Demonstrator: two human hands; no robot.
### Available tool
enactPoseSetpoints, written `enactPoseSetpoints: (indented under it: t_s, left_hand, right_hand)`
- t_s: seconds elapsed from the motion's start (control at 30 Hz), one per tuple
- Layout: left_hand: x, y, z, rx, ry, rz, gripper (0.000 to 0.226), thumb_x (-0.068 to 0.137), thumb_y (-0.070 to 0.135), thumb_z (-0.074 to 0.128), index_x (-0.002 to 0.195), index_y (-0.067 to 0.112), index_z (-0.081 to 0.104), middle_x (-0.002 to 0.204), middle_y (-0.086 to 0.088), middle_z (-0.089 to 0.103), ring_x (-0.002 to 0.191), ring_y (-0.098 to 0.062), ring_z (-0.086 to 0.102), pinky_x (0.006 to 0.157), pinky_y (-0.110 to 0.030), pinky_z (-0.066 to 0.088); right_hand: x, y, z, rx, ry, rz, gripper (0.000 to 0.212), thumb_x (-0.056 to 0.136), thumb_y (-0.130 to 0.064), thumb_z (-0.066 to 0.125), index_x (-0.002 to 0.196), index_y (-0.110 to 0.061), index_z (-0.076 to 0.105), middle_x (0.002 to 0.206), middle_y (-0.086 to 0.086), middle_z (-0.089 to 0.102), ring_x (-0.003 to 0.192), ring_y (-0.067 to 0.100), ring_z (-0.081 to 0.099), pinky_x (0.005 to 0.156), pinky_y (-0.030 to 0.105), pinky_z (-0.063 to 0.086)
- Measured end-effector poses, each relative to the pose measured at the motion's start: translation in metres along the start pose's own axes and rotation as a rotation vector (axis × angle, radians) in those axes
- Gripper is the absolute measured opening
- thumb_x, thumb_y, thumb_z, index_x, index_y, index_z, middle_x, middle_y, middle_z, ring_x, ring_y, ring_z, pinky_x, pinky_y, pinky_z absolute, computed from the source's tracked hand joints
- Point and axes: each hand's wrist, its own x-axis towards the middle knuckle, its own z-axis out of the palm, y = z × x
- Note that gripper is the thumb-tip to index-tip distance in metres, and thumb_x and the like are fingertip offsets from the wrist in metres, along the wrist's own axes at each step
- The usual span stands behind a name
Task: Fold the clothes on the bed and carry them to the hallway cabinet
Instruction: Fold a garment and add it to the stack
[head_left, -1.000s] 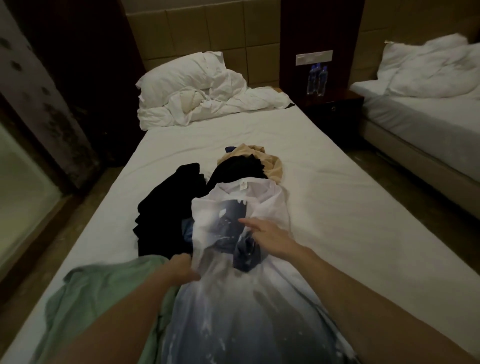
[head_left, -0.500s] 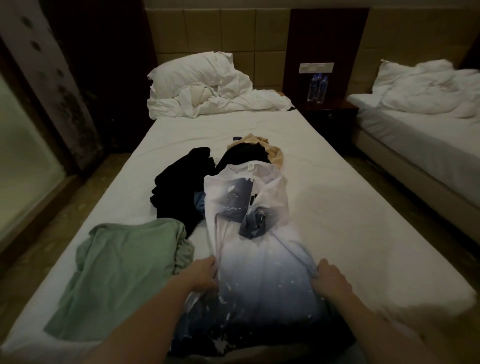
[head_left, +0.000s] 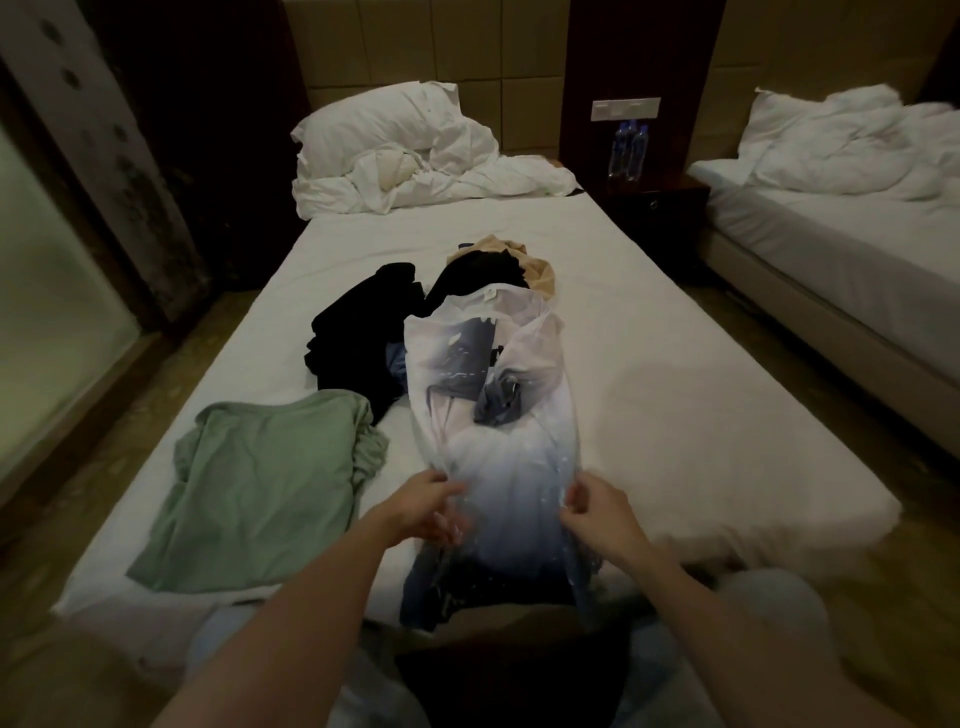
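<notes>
A white-to-dark-blue gradient T-shirt (head_left: 506, 467) lies lengthwise on the white bed (head_left: 675, 405), its dark hem hanging over the foot edge. My left hand (head_left: 423, 506) pinches its left edge and my right hand (head_left: 597, 512) pinches its right edge, both near the lower half. A green shirt (head_left: 260, 483) lies flat to the left. A black garment (head_left: 363, 332) is heaped behind it. Another black piece (head_left: 483, 270) and a tan one (head_left: 540, 267) lie beyond the T-shirt's collar.
A pillow and crumpled white duvet (head_left: 415, 156) fill the head of the bed. A dark nightstand (head_left: 654, 202) with water bottles (head_left: 628, 148) stands to the right, then a second bed (head_left: 841, 249). Floor runs along both sides of the bed.
The view pulled back from the bed. My hands slid down the T-shirt from its chest to its lower sides, then moved inward, gathering the edges between the fingers.
</notes>
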Motion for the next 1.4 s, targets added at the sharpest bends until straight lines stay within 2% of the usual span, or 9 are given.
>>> enactPoseSetpoints:
  t_s: [0.07, 0.23, 0.37, 0.5, 0.67, 0.77, 1.03, 1.27, 1.4]
  left_hand:
    - [0.003, -0.008, -0.003, 0.094, 0.044, 0.064, 0.015, 0.094, 0.017, 0.058, 0.108, 0.009, 0.059, 0.08, -0.016, 0.073, 0.066, -0.029, 0.069, 0.056, -0.031, 0.054]
    - [0.006, -0.045, -0.022, 0.624, 0.113, 0.314, 0.032, 0.07, 0.001, 0.055, 0.088, 0.024, 0.068, 0.09, 0.005, 0.076, 0.09, -0.009, 0.071, 0.084, -0.04, 0.057]
    - [0.011, -0.06, -0.025, 1.015, -0.068, 0.337, 0.061, 0.078, 0.003, 0.058, 0.128, 0.037, 0.052, 0.127, 0.006, 0.063, 0.111, -0.019, 0.061, 0.093, -0.038, 0.051]
    - [0.011, -0.059, -0.017, 1.195, -0.096, 0.432, 0.071, 0.087, 0.003, 0.056, 0.147, 0.031, 0.031, 0.156, 0.011, 0.032, 0.13, -0.019, 0.047, 0.102, -0.033, 0.044]
    - [0.014, -0.057, -0.016, 1.24, -0.095, 0.632, 0.035, 0.088, 0.041, 0.067, 0.115, 0.019, 0.061, 0.137, 0.004, 0.044, 0.11, -0.023, 0.056, 0.086, -0.038, 0.049]
    - [0.013, -0.065, -0.011, 1.202, -0.065, 0.721, 0.033, 0.094, 0.048, 0.049, 0.1, 0.022, 0.069, 0.125, 0.008, 0.048, 0.102, -0.019, 0.059, 0.08, -0.035, 0.05]
    - [0.016, -0.066, -0.017, 1.422, -0.193, 0.716, 0.073, 0.078, 0.033, 0.062, 0.146, 0.025, 0.039, 0.154, -0.002, 0.034, 0.135, -0.025, 0.042, 0.108, -0.034, 0.036]
    - [0.027, -0.073, 0.0, 1.415, 0.014, 0.822, 0.042, 0.09, 0.031, 0.042, 0.125, 0.021, 0.062, 0.128, -0.007, 0.056, 0.103, -0.032, 0.062, 0.087, -0.039, 0.051]
    - [0.031, -0.047, -0.002, 1.159, 0.036, 0.619, 0.033, 0.097, 0.02, 0.043, 0.125, 0.016, 0.061, 0.128, -0.008, 0.059, 0.109, -0.03, 0.058, 0.091, -0.036, 0.045]
  right_hand:
    - [-0.005, -0.006, 0.007, 0.168, -0.093, 0.001, 0.012, 0.09, -0.007, 0.062, 0.085, -0.018, 0.061, 0.085, 0.001, 0.066, 0.077, 0.022, 0.068, 0.062, 0.034, 0.06]
    - [-0.011, 0.022, 0.005, -0.236, -0.185, -0.175, 0.026, 0.094, -0.003, 0.049, 0.101, -0.026, 0.061, 0.112, 0.002, 0.062, 0.099, 0.02, 0.062, 0.076, 0.021, 0.051]
    - [-0.015, 0.049, 0.007, -0.751, -0.304, -0.449, 0.059, 0.085, -0.011, 0.064, 0.14, -0.026, 0.046, 0.151, -0.003, 0.036, 0.139, 0.02, 0.032, 0.115, 0.032, 0.032]
    - [-0.014, 0.051, 0.014, -1.0, -0.274, -0.506, 0.089, 0.087, 0.001, 0.059, 0.156, -0.033, 0.014, 0.164, 0.001, 0.011, 0.15, 0.025, 0.009, 0.118, 0.038, 0.021]
    - [-0.011, 0.045, 0.026, -1.091, -0.231, -0.496, 0.089, 0.088, -0.009, 0.065, 0.155, -0.034, 0.013, 0.163, 0.006, 0.014, 0.148, 0.03, 0.015, 0.116, 0.043, 0.026]
    - [-0.008, 0.044, 0.031, -1.026, -0.188, -0.443, 0.071, 0.093, -0.019, 0.059, 0.151, -0.039, 0.026, 0.155, 0.003, 0.029, 0.141, 0.029, 0.026, 0.107, 0.045, 0.033]
    - [0.009, 0.029, 0.025, -0.739, -0.145, -0.286, 0.031, 0.1, -0.025, 0.041, 0.121, -0.037, 0.061, 0.127, -0.008, 0.056, 0.122, 0.019, 0.043, 0.081, 0.035, 0.03]
    - [0.012, 0.021, 0.02, -0.66, -0.164, -0.28, 0.018, 0.098, -0.023, 0.042, 0.108, -0.036, 0.049, 0.117, 0.001, 0.061, 0.104, 0.029, 0.054, 0.086, 0.039, 0.036]
    - [0.02, 0.016, 0.015, -0.551, -0.164, -0.197, 0.021, 0.1, -0.02, 0.037, 0.107, -0.037, 0.047, 0.111, 0.008, 0.064, 0.096, 0.032, 0.061, 0.085, 0.039, 0.045]
